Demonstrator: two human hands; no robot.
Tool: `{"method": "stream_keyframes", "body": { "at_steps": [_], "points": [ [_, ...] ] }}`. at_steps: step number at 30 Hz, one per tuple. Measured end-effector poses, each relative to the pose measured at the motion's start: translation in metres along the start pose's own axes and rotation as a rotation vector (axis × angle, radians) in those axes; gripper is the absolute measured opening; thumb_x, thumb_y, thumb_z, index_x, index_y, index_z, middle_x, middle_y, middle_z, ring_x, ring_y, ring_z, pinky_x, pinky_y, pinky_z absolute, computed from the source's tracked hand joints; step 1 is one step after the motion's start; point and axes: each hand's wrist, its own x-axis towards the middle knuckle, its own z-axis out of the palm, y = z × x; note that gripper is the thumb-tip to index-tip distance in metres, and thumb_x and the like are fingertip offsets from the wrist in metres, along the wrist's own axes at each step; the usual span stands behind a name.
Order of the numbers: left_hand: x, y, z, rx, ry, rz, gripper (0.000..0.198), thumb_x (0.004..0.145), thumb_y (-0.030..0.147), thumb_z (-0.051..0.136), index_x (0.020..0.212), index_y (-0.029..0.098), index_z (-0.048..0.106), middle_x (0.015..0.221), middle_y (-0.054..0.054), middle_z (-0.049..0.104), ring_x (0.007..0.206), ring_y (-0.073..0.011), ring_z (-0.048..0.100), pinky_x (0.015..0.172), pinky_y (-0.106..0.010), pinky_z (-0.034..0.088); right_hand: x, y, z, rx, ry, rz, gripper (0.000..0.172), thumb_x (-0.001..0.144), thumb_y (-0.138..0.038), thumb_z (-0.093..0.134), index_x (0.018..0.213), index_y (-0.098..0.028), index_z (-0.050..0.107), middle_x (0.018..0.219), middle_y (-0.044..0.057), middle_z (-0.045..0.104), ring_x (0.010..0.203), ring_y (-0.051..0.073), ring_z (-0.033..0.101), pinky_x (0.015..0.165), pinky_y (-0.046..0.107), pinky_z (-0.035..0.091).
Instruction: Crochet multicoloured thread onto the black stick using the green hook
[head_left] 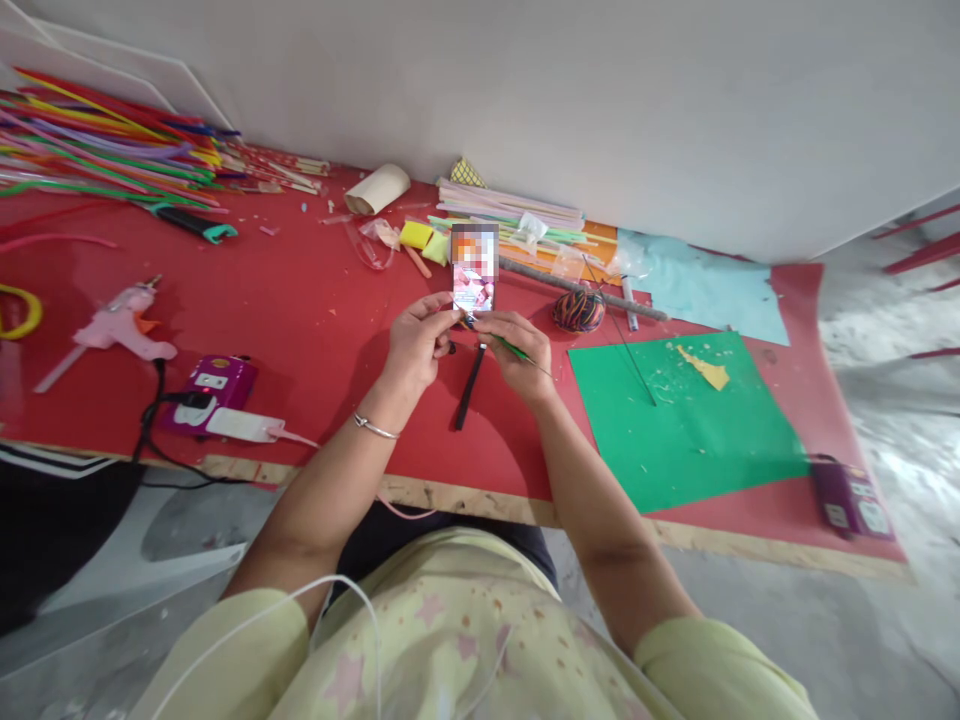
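My left hand (421, 338) and my right hand (519, 352) meet over the red table (300, 300), both pinched on a thin green wire (525, 355) that sticks out to the right. A black strip (469, 388) lies on the table just below the hands; I cannot tell whether a finger touches it. A phone (474, 268) with a lit screen stands right behind my fingers. A silver bangle is on my left wrist.
A green sheet (686, 420) with a yellow scrap lies right, a multicolour yarn ball (578, 311) and light blue sheet behind it. A pink glue gun (124, 322), a purple power strip (214, 385) and coloured straws (105, 150) lie left. A purple box (847, 497) sits at the right edge.
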Motion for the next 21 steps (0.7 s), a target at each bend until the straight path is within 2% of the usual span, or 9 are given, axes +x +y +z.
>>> {"method": "stream_keyframes", "body": {
  "at_steps": [4, 10, 18, 21],
  "points": [
    [0.001, -0.0018, 0.0003, -0.012, 0.004, 0.027, 0.044, 0.058, 0.019, 0.086, 0.1, 0.016, 0.071, 0.073, 0.003, 0.072, 0.044, -0.002, 0.04, 0.039, -0.018, 0.019, -0.0025, -0.0002, 0.0052, 0.062, 0.037, 0.012, 0.018, 0.101, -0.039, 0.072, 0.112, -0.033, 0.085, 0.111, 0.005, 0.082, 0.1, 0.02, 0.08, 0.093, 0.038, 0.067],
    [0.0004, -0.0006, 0.002, -0.028, 0.015, 0.006, 0.043, 0.059, 0.018, 0.084, 0.1, 0.018, 0.071, 0.072, 0.004, 0.07, 0.045, -0.0021, 0.041, 0.04, -0.017, 0.02, 0.0003, -0.0078, 0.0021, 0.029, 0.022, 0.105, 0.017, 0.098, -0.045, 0.075, 0.106, -0.036, 0.086, 0.108, 0.004, 0.084, 0.104, 0.023, 0.078, 0.098, 0.041, 0.064],
    [0.0016, -0.0006, -0.0008, -0.028, -0.005, 0.021, 0.042, 0.058, 0.019, 0.085, 0.098, 0.017, 0.073, 0.073, 0.003, 0.07, 0.047, -0.0027, 0.044, 0.04, -0.018, 0.02, 0.0041, -0.0087, -0.0032, 0.047, -0.006, 0.102, 0.015, 0.095, -0.043, 0.078, 0.105, -0.036, 0.087, 0.106, 0.003, 0.085, 0.1, 0.022, 0.078, 0.096, 0.04, 0.064],
    [0.0037, -0.0033, -0.0023, -0.018, -0.009, 0.054, 0.045, 0.06, 0.021, 0.087, 0.103, 0.018, 0.075, 0.074, 0.003, 0.072, 0.047, -0.0026, 0.043, 0.041, -0.018, 0.021, 0.001, -0.0089, 0.0041, 0.097, 0.048, 0.158, 0.016, 0.093, -0.045, 0.08, 0.103, -0.034, 0.087, 0.105, 0.003, 0.084, 0.099, 0.022, 0.078, 0.097, 0.04, 0.064]
  ]
}}
